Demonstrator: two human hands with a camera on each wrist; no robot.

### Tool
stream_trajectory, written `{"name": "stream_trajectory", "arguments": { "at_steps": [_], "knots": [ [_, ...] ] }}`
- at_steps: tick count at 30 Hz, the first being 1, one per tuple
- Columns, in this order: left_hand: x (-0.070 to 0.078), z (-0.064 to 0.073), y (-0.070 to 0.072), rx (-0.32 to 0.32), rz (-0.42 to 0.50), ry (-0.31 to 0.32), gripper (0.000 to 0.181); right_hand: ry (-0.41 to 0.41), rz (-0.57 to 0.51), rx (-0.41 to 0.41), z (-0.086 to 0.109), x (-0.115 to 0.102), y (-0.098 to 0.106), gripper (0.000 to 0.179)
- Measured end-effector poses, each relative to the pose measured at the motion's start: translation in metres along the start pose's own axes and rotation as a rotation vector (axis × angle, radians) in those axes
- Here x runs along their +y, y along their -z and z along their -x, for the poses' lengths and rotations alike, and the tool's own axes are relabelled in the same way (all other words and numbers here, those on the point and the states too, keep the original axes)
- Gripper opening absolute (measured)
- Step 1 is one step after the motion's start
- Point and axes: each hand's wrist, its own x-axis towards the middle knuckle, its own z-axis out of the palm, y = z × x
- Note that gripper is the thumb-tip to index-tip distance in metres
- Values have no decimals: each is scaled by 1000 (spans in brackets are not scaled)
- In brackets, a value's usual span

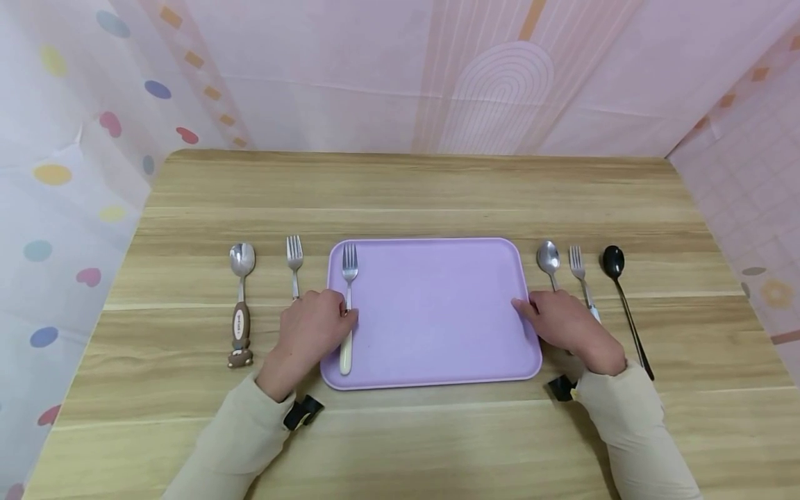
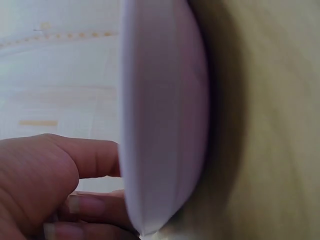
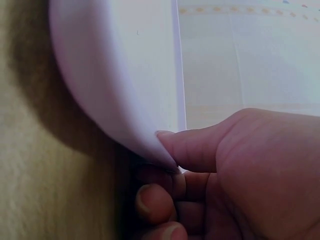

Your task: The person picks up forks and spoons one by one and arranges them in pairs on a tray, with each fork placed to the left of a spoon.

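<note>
A light purple rectangular tray (image 1: pixel 437 312) lies in the middle of the head view, its long side across the table. My left hand (image 1: pixel 311 326) grips its left rim, thumb over the edge and the other fingers curled lower, as the left wrist view shows. Beneath that thumb a fork (image 1: pixel 346 351) with a cream handle lies along the tray's left side. At the opposite rim my right hand (image 1: pixel 571 323) pinches the tray (image 3: pixel 115 75), thumb on top and fingers bent underneath. Its fingers overlap a metal spoon (image 1: pixel 548 257) and a light-handled fork (image 1: pixel 577 262) beside the tray.
Left of the tray are a spoon (image 1: pixel 241 305) with a brown bear-shaped handle and another fork (image 1: pixel 294 257), its lower part behind my left hand. A long black spoon (image 1: pixel 625 298) lies at the far right of the wooden table (image 1: pixel 412 194). Patterned cloth (image 1: pixel 350 76) hangs behind.
</note>
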Motion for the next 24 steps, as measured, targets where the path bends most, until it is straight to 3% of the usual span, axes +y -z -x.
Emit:
{"name": "stream_trajectory", "arguments": {
  "at_steps": [24],
  "knots": [
    [2,0,-1,-17,6,73,35,33,11,20,0,1,-1,37]
  ]
}}
